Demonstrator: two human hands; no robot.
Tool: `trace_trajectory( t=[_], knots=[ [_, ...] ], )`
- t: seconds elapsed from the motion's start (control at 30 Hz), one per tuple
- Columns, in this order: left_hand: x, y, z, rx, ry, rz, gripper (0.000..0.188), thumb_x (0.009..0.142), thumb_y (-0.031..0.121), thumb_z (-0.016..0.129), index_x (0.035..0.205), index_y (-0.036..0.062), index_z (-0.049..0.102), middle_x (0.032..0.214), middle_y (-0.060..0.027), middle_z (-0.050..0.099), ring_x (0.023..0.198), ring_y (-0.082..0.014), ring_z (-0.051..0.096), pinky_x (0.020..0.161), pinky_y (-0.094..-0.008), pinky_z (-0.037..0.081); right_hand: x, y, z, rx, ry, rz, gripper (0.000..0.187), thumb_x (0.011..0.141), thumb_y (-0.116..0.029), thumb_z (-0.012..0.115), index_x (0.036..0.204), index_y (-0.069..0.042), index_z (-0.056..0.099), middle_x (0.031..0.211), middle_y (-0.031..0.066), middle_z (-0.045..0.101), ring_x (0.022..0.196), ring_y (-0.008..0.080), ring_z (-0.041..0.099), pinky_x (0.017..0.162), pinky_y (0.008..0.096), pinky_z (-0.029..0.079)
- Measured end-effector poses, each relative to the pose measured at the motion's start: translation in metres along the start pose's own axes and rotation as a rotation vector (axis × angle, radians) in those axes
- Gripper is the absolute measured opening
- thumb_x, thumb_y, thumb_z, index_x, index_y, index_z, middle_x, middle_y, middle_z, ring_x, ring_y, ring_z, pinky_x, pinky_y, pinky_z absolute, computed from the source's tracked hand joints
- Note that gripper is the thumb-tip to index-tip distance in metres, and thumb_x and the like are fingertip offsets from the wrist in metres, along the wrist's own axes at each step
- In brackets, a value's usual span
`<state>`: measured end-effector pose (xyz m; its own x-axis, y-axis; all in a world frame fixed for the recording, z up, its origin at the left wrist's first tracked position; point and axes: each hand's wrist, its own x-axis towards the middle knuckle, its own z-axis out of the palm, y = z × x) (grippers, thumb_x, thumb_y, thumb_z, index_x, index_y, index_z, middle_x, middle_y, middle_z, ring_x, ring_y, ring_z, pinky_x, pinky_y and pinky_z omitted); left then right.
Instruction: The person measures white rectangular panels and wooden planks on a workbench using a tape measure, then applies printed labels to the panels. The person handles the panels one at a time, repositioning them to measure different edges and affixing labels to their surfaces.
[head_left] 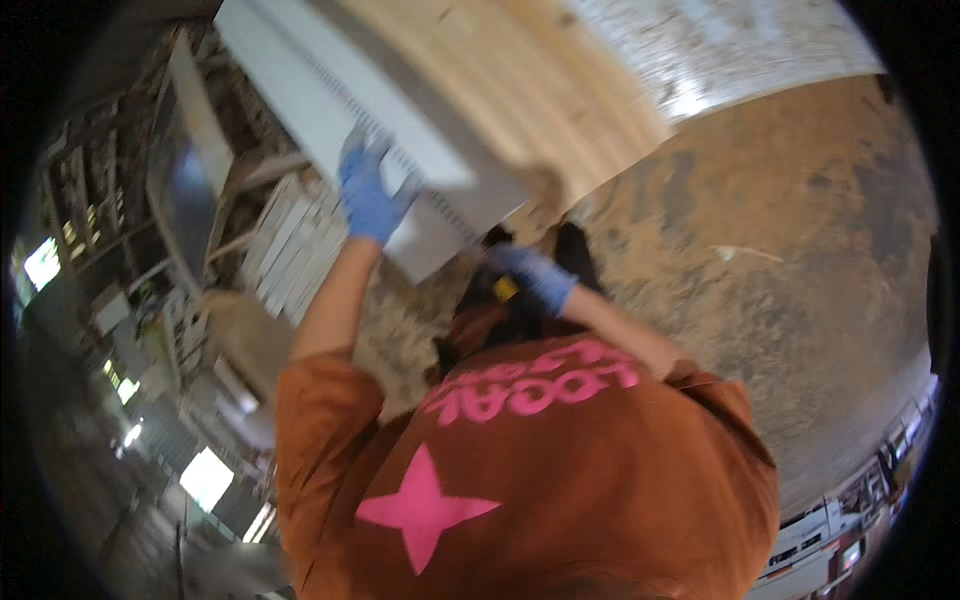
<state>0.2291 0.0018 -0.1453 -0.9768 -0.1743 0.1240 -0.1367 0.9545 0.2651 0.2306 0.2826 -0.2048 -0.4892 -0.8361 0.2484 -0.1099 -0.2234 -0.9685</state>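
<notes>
My left hand (372,195), in a blue glove, lies with fingers apart on a long white board (440,165). Its fingertips touch a pale strip with dark and red marks, which looks like a tape measure blade (402,160). The strip runs along the board toward my right hand (537,278), also gloved in blue. That hand is closed round a black and yellow tape measure (506,290), partly hidden and blurred, just off the board's near end.
Pale wooden boards (540,90) lie right of the white one, beside a shiny light sheet (720,40). White planks (295,245) are stacked at the left, near a leaning dark panel (190,160). The floor (790,230) is brown and dusty, with a thin splinter (745,252) on it.
</notes>
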Motion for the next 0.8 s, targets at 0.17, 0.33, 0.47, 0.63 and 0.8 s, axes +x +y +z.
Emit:
trace_trajectory(
  t=[0.17,0.33,0.47,0.63,0.8],
  knots=[
    [-0.002,-0.021,0.014,-0.014,0.107,0.115,0.072,0.071,0.056,0.067,0.12,0.0039,0.057,0.137,-0.0326,0.039,0.127,-0.0477,0.036,0.105,-0.0532,0.031,-0.005,-0.008,0.025,0.904,0.239,0.873,0.032,0.09,-0.031,0.06,0.101,-0.001,0.067,0.079,0.0058,0.064,0.069,0.0127,0.058,0.063,0.0244,0.046],
    [-0.005,-0.019,0.009,0.026,0.069,0.083,0.072,0.072,0.052,0.07,0.124,0.0041,0.056,0.139,-0.0323,0.036,0.129,-0.0472,0.033,0.109,-0.0538,0.025,-0.002,-0.018,0.023,0.891,0.245,0.91,0.037,0.089,-0.037,0.062,0.097,-0.001,0.066,0.077,0.0059,0.064,0.067,0.0124,0.057,0.061,0.0237,0.045],
    [-0.004,-0.018,0.01,-0.008,0.063,0.061,0.069,0.072,0.047,0.072,0.125,0.0062,0.055,0.142,-0.0298,0.033,0.132,-0.0471,0.03,0.109,-0.055,0.023,0.008,-0.038,0.014,0.831,0.262,0.951,0.03,0.091,-0.031,0.061,0.09,-0.002,0.065,0.073,0.0031,0.06,0.061,0.0113,0.055,0.055,0.0235,0.045],
    [-0.004,-0.008,0.0,0.019,0.102,0.081,0.064,0.075,0.041,0.072,0.125,0.0049,0.055,0.139,-0.0304,0.038,0.131,-0.0433,0.034,0.109,-0.0506,0.027,0.007,-0.035,0.024,0.943,0.323,0.849,0.023,0.091,-0.026,0.059,0.088,-0.004,0.065,0.075,0.0052,0.063,0.066,0.0131,0.059,0.06,0.0246,0.048],
    [-0.008,-0.001,-0.003,-0.061,0.033,-0.024,0.064,0.075,0.037,0.074,0.129,0.0082,0.053,0.146,-0.0272,0.032,0.135,-0.0415,0.029,0.112,-0.0482,0.024,-0.006,-0.021,0.021,0.556,0.253,0.653,0.022,0.092,-0.024,0.055,0.091,-0.005,0.067,0.083,0.0069,0.068,0.075,0.0151,0.063,0.067,0.0292,0.051]
  ],
)
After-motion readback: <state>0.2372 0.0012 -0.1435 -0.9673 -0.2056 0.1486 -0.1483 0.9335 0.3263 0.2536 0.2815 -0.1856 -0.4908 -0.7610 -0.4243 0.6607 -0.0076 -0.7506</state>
